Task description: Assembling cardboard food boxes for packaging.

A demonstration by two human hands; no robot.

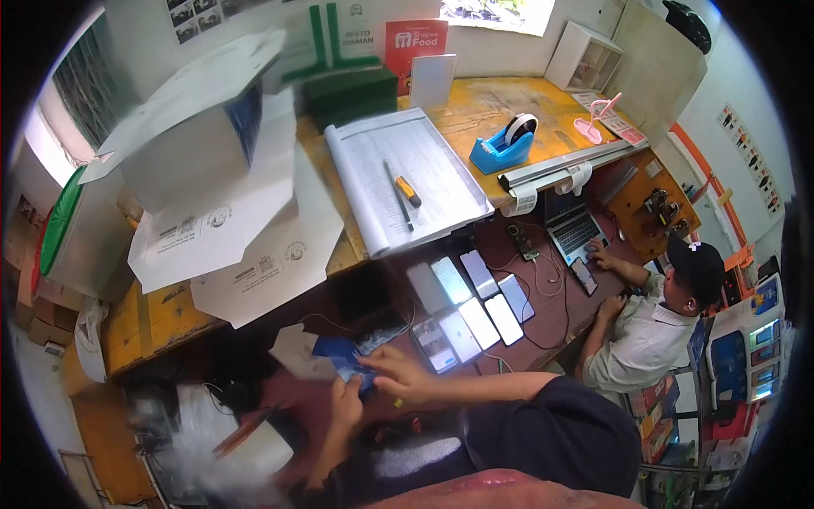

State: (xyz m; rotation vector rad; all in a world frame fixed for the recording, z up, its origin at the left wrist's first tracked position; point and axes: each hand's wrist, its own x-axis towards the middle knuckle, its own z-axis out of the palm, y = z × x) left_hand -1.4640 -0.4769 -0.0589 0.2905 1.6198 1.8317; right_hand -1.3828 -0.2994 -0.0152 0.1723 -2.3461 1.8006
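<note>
My left hand [346, 402] grips the lower edge of a blue printed piece [337, 348] that looks like folded card or thin packaging. From the right, my right hand [400, 374] reaches across with its fingers closed on the same piece. A pale, angular flap [301, 352] sticks out on the left side of it; I cannot tell if it is one with the blue part. Just right of my hands, several phones [480, 322] lie in rows on the dark red desk [549, 327], many with lit screens.
On the yellow upper shelf [475, 93] sit large white cardboard sheets [263, 276], an open paper pad [398, 170] with a pen and a cutter [408, 191], and a blue tape dispenser [504, 153]. A co-worker [649, 331] sits at the right, one hand on a laptop [578, 233]. Cables cross the desk.
</note>
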